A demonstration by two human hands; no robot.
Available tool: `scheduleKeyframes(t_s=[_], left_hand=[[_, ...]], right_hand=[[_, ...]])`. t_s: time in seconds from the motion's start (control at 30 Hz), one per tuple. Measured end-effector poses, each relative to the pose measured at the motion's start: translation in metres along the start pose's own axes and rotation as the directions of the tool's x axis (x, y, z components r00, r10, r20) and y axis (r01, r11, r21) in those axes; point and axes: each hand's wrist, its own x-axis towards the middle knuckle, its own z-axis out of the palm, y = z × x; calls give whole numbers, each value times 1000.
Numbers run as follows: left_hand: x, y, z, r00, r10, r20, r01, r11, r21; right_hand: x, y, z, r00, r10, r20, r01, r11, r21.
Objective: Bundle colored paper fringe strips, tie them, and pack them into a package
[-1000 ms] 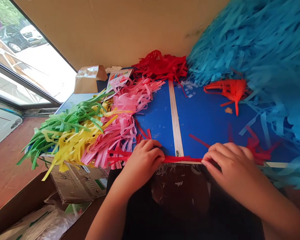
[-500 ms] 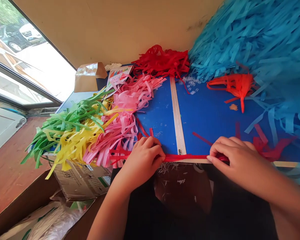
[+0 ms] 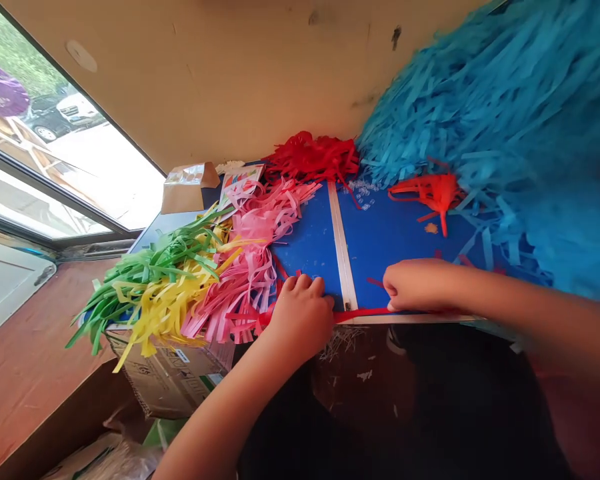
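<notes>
A narrow red paper strip (image 3: 361, 313) runs along the front edge of the blue table (image 3: 310, 233). My left hand (image 3: 303, 313) is closed on its left part, where loose red fringe ends stick out beside pink tassels (image 3: 257, 240). At the strip's other end my right hand (image 3: 415, 287) grips it, fingers curled and thumb low at the table edge. Part of the red fringe is hidden behind my right hand and forearm. An orange-red tassel (image 3: 437, 192) lies farther back on the table, beyond my right hand.
Green (image 3: 165, 250) and yellow tassels (image 3: 175, 300) hang over the table's left end. Red tassels (image 3: 313, 157) lie by the wall, near small clear plastic pieces (image 3: 364, 193). A large blue fringe heap (image 3: 530, 120) fills the right. A cardboard box (image 3: 165, 373) stands below.
My right hand has turned over and curled tighter around the strip, moving a little left. My left hand stays on the strip. The view has shifted, showing more wall.
</notes>
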Motion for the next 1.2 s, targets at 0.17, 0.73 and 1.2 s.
scheduleKeyframes(t_s=[0.17, 0.73, 1.2], left_hand=[[4, 16, 9, 987, -78, -143, 96, 987, 129], [-10, 79, 53, 984, -57, -166, 49, 997, -52], [-31, 23, 56, 986, -155, -63, 161, 981, 106]], right_hand=[[-4, -3, -6, 998, 12, 57, -12, 1000, -1], [5, 9, 2, 995, -74, 69, 70, 996, 60], [10, 25, 19, 986, -121, -114, 147, 955, 258]])
